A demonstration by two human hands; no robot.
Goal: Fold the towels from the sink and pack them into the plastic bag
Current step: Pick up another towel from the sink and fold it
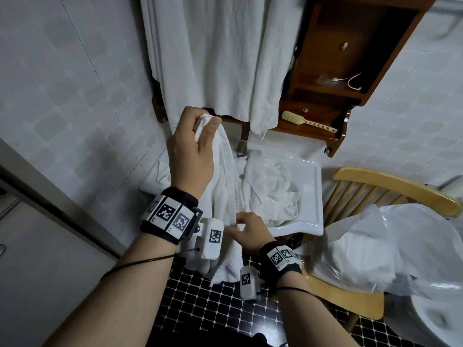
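The towel [226,171] is soft, matt white cloth. The sink [309,186] is glossy ceramic. The chair [390,181] is smooth wood; the bag [426,236] is shiny plastic.

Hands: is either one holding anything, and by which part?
Both hold one white towel: the left hand grips its bunched top end, the right hand pinches its edge lower down.

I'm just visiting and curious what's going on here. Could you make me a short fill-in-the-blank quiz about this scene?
1. The left hand lifts a white towel by its ____ end.
2. More towels lie crumpled in the ____.
3. The plastic bag rests on a wooden ____.
4. A brush lies on the wooden ____ above the basin.

Missing words: top; sink; chair; shelf
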